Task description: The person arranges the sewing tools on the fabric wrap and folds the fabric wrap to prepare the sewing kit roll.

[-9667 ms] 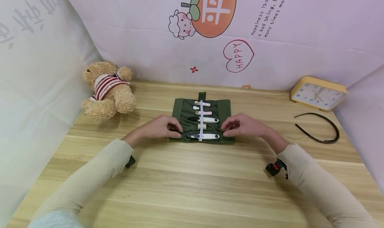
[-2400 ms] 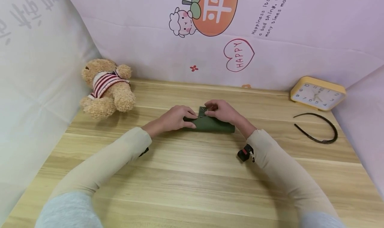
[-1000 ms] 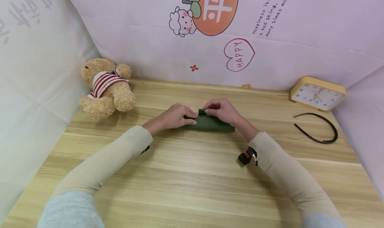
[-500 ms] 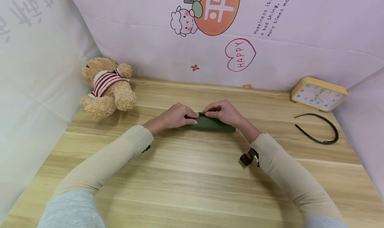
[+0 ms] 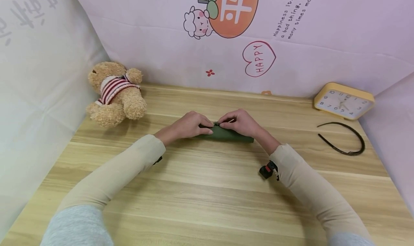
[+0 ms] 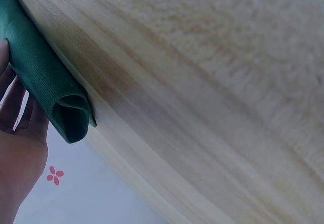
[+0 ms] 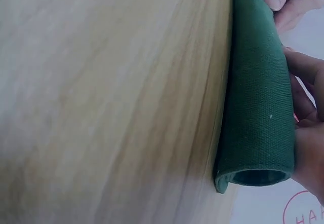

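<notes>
A dark green fabric sewing kit roll [image 5: 231, 134] lies rolled up on the table. My left hand [image 5: 191, 125] grips its left half, thumb on the near side and fingers over the top. At the middle of the top edge, the right hand [image 5: 242, 123] pinches the small closing tab [image 5: 216, 124], which the fingertips mostly cover. Both hands' fingertips nearly meet there. In the left wrist view the coiled left end of the roll [image 6: 43, 64] shows beyond the hand [image 6: 20, 148]. The right wrist view shows the hollow right end of the roll [image 7: 258, 87]. Its contents are hidden.
On the wooden table [image 5: 200, 195], a teddy bear [image 5: 116, 95] in a striped shirt leans at the back left. A yellow clock [image 5: 344, 101] stands at the back right, with a black headband [image 5: 350, 152] in front of it. A printed cloth [image 5: 161, 51] hangs behind.
Earlier the kit lay unrolled, showing white-handled tools and thread under a band. It has since been rolled up, and the right hand has brought the upright tab down toward the roll.
</notes>
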Motion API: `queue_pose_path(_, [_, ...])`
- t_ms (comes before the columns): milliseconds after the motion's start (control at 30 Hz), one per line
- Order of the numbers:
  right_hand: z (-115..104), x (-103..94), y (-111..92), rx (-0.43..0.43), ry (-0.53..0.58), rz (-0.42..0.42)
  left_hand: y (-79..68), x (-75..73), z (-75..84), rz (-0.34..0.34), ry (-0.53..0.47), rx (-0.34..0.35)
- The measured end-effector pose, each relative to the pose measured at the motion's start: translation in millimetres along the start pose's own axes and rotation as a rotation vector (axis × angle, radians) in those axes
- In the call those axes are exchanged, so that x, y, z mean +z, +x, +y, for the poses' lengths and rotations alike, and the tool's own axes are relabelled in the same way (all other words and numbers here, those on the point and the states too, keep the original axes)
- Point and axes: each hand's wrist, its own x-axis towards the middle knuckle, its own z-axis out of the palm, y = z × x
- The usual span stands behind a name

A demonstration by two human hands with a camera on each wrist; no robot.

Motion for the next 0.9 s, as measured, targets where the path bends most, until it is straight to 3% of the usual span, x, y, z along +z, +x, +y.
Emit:
queue_pose_path(533, [-1.9,2.0,-2.9,-0.067,-0.077,-0.074,-0.4,-0.7,1.0,-0.027,0.014,-0.028])
queue_pose_path(900, [1.6,2.3,-3.6,-0.117,-0.068,-0.085,-0.3,0.4,0.4,-0.027,0.013,-0.001])
